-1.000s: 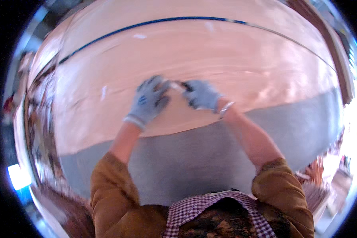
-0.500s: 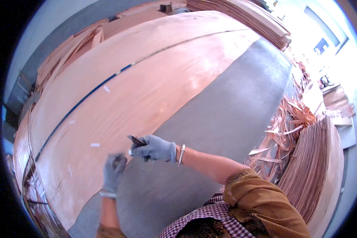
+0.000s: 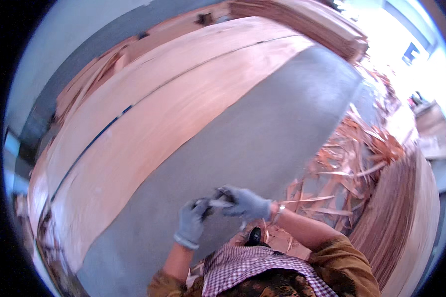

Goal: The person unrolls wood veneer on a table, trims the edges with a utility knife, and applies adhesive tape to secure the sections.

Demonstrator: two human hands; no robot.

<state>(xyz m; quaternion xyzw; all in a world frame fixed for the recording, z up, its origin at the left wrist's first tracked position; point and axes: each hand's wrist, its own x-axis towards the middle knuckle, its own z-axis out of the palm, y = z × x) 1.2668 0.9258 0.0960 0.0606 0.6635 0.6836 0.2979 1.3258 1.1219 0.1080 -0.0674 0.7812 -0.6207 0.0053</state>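
My left hand [image 3: 189, 225], in a grey glove with darker fingertips, is raised over the grey tabletop [image 3: 183, 173] near its front edge, fingers closed. My right hand [image 3: 247, 203], also gloved, meets it from the right and is closed round a small dark tool that looks like a knife. A pale, thin piece [image 3: 220, 203] shows between the two hands; blur hides whether it is a blade or a strip, and which fingers grip it. Beyond the hands a wide pinkish wood veneer sheet [image 3: 178, 119] covers the far side of the table.
A thin blue-and-pale line [image 3: 101, 132] runs lengthwise over the veneer. Torn veneer strips [image 3: 342, 168] are heaped at the right, beside a tall veneer stack [image 3: 389, 222]. Another stack [image 3: 302, 22] stands at the far end. My black shoe [image 3: 254, 236] shows below the table edge.
Both hands have moved back toward my body and to the right, off the veneer edge and over the bare grey top. They have come together. The view has shifted too.
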